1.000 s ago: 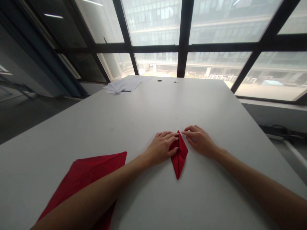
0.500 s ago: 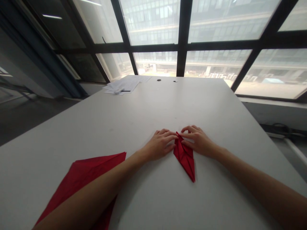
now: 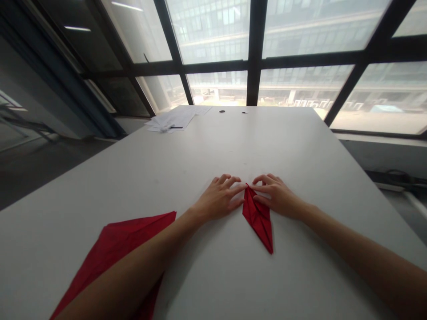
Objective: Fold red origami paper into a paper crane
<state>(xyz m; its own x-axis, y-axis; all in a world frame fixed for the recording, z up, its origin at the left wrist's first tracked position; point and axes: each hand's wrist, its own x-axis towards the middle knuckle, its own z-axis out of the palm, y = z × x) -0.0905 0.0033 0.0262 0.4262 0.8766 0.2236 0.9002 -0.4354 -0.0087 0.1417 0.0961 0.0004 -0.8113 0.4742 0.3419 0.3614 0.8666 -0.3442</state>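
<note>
Centrally, the folded red napkin (image 3: 258, 218) lies flat on the tabletop (image 3: 233, 146) between both hands. Left hand (image 3: 218, 200): fingers spread open, tips touching the napkin's upper point, palm down. Right hand (image 3: 276, 195): loosely open, fingertips pressing the napkin's upper right edge. Under the left forearm lies a second red cloth (image 3: 116, 249).
</note>
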